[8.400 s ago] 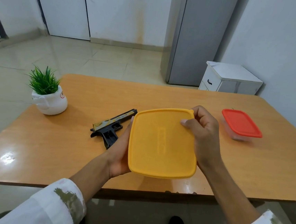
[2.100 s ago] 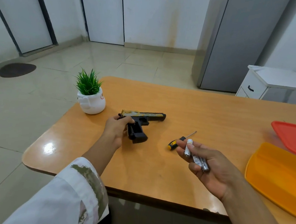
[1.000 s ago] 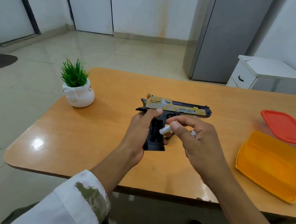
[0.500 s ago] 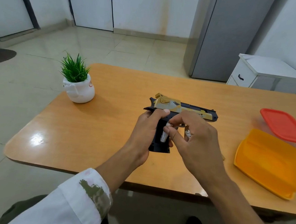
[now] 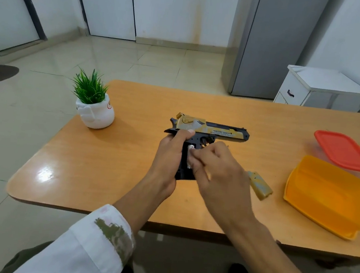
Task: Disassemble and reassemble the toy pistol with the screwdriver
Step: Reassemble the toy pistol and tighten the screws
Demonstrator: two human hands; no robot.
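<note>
The black and gold toy pistol (image 5: 217,131) is held above the wooden table (image 5: 129,153), barrel pointing right. My left hand (image 5: 168,157) grips its black handle from the left. The handle's side is uncovered, and a silver battery (image 5: 189,157) lies in the recess. My right hand (image 5: 217,173) presses its fingertips on that battery. A gold grip cover (image 5: 260,186) lies on the table just right of my right hand. The screwdriver is hidden from view.
A small green plant in a white pot (image 5: 93,110) stands at the table's left. An orange container (image 5: 325,194) sits tilted at the right edge, and a red-lidded box (image 5: 345,150) is behind it. A white cabinet (image 5: 322,88) and grey fridge (image 5: 269,43) stand beyond.
I picked up the pistol with my left hand and brought batteries over with my right. The battery has gone from tilted at the handle to lying in the recess.
</note>
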